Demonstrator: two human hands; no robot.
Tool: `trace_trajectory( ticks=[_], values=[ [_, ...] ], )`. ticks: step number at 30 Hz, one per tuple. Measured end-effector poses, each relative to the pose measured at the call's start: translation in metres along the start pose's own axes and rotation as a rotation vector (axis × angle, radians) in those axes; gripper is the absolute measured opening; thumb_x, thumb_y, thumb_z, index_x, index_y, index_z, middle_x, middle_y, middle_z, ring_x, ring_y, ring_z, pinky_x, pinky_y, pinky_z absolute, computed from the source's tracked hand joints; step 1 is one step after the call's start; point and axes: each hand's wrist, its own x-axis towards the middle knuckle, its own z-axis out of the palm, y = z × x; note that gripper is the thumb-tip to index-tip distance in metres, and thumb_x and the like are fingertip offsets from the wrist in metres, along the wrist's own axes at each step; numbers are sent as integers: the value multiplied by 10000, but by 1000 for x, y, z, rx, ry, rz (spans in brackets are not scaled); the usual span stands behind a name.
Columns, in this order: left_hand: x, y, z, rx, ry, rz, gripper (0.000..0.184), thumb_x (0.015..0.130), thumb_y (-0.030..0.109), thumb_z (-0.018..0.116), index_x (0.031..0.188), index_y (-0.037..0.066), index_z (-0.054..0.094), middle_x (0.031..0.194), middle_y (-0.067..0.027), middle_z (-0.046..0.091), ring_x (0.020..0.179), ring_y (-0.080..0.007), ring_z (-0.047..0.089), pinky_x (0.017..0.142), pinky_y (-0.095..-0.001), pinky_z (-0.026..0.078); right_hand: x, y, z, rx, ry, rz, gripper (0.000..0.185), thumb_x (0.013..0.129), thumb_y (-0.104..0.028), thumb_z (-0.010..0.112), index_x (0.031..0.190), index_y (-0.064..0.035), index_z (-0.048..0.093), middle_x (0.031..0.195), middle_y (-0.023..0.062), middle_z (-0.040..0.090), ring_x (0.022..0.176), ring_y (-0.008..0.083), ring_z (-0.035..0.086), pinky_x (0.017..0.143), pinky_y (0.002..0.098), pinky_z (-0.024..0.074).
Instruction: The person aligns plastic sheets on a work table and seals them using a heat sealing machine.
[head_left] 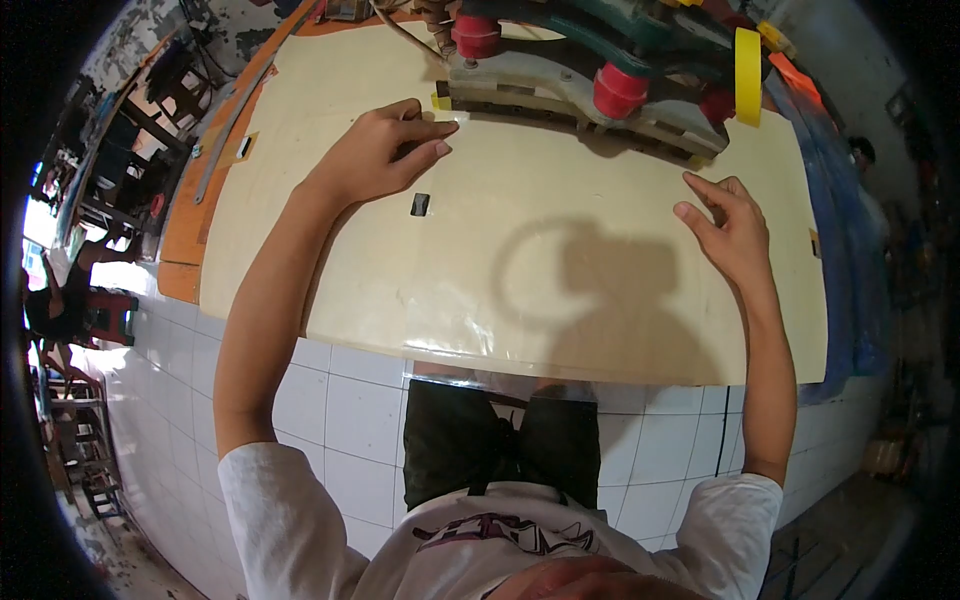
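My left hand rests on the cream-coloured sheet covering the table, just left of the front edge of a green and grey machine with red rubber-like parts. Its index finger points at a small shiny patch near the machine's corner, and a gap separates finger and thumb. Over by the machine's right end, my right hand has index finger and thumb apart, with nothing visible between them. A clear plastic film lies between my arms and overhangs the front edge. A small black rectangle sits below my left hand.
A yellow ring, like a tape roll, hangs at the machine's right. A metal ruler lies along the orange table's left edge. Blue plastic drapes the right side. A red stool and a person are at far left.
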Motion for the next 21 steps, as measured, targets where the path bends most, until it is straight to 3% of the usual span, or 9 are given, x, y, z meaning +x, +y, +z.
trace_trajectory(
  ticks=[7, 13, 21],
  values=[
    [-1, -1, 0, -51, 17, 37, 316, 926, 202, 612, 1174, 21, 687, 742, -133, 529, 647, -238, 513, 616, -371, 442, 0, 1, 1, -18, -14, 4, 450, 797, -378, 773, 1177, -144, 715, 762, 41, 493, 652, 168, 488, 620, 326, 423],
    [2, 1, 0, -60, 5, 32, 278, 910, 157, 625, 1123, -3, 702, 730, -123, 508, 644, -222, 498, 604, -362, 428, 0, 5, -2, 0, -13, -7, 489, 784, -454, 756, 1171, -157, 717, 819, 49, 560, 757, 187, 583, 692, 342, 474],
    [3, 4, 1, -74, 6, 2, 261, 906, 115, 632, 1115, -30, 693, 744, -114, 504, 668, -213, 507, 616, -343, 437, 0, 5, -3, -36, -61, 55, 491, 778, -492, 748, 1176, -206, 719, 842, 39, 563, 787, 193, 591, 726, 353, 483]
  ],
)
